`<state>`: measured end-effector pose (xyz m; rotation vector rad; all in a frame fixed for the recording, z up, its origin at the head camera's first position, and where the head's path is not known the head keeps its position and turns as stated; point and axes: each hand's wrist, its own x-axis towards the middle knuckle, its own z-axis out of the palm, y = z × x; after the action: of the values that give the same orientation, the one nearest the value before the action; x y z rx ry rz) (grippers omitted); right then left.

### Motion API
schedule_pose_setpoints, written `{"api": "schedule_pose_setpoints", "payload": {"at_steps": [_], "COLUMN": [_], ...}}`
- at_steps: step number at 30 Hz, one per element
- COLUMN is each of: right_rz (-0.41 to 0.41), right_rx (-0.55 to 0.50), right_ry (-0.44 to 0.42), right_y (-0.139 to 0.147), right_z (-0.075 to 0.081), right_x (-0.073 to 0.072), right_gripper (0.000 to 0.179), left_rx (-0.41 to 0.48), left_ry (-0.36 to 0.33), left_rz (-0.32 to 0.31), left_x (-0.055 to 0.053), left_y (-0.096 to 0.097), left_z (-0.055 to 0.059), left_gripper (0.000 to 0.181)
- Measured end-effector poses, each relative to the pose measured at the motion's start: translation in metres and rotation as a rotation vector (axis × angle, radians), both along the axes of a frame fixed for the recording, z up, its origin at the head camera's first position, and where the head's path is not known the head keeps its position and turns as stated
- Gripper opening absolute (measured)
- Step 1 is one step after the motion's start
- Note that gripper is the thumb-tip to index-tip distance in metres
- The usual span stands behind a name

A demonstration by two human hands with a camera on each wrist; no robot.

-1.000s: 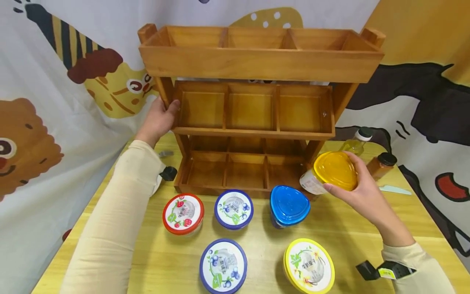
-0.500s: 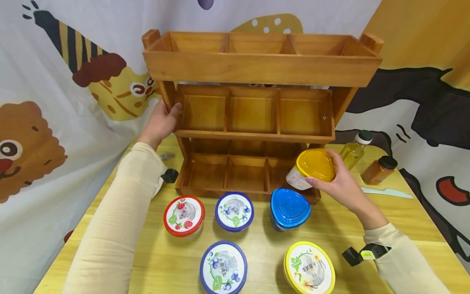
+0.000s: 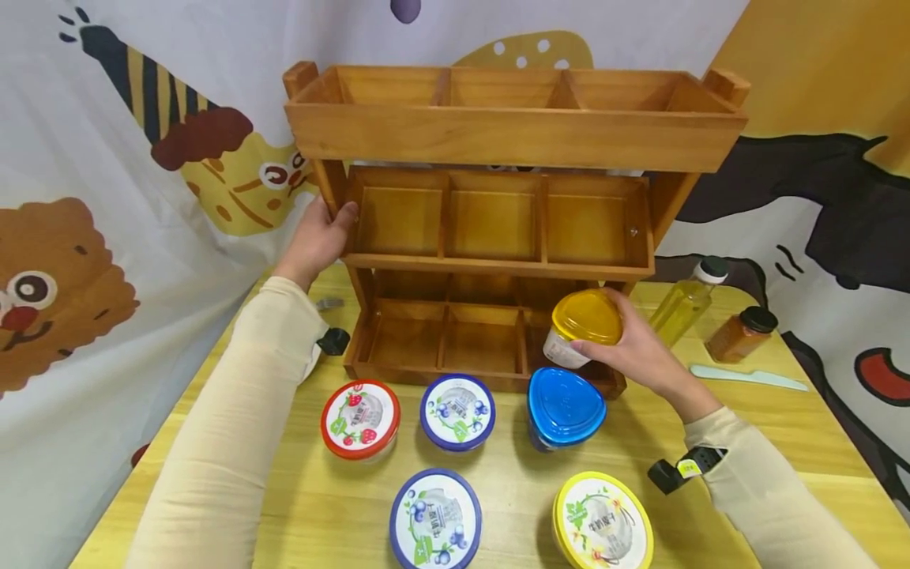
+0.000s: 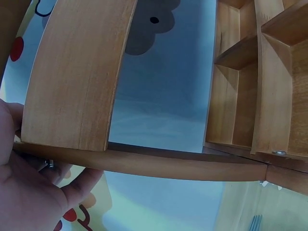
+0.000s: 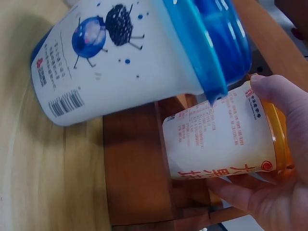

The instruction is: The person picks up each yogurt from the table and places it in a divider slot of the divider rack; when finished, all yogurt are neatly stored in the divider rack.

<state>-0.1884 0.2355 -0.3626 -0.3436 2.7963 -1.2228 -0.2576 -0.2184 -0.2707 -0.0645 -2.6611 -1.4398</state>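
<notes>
My right hand grips a white yogurt cup with an orange-yellow lid. The cup leans over the right compartment of the bottom tier of a wooden three-tier rack; in the right wrist view the base of the yellow-lidded cup is inside the front board. With thumb and fingers my left hand holds the rack's left upright at the middle tier. In the left wrist view its fingers pass behind the upright. A blue-lidded cup stands right in front of the rack.
Round tubs stand on the table: red-rimmed, blue-rimmed, another blue-rimmed and yellow-rimmed. Right of the rack are an oil bottle, a dark-capped jar and a pale knife. A fork lies at left.
My right hand has carried the yellow-lidded cup left, from beside the rack to the bottom tier's right compartment. My left hand keeps its hold on the upright.
</notes>
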Motion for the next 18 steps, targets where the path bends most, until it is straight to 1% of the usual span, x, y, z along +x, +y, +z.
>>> {"api": "schedule_pose_setpoints", "payload": {"at_steps": [4,12,18], "right_rz": [0.025,0.059,0.071], "right_rx": [0.012,0.019,0.039], "right_ry": [0.006,-0.017,0.011], "right_y": [0.0,-0.001,-0.002], "right_z": [-0.005,-0.014,-0.021], "right_x": [-0.007,-0.015,-0.018], "right_gripper": [0.099,0.097,0.095], "left_rx": [-0.006,0.003,-0.004], "left_ry": [0.007,0.011,0.004], "left_rz": [0.003,-0.001,0.0], "left_x": [0.0,0.0,-0.001], "left_y": [0.0,0.0,-0.001], "left_z": [-0.001,-0.001,-0.002], "left_gripper": [0.053,0.051,0.051]}}
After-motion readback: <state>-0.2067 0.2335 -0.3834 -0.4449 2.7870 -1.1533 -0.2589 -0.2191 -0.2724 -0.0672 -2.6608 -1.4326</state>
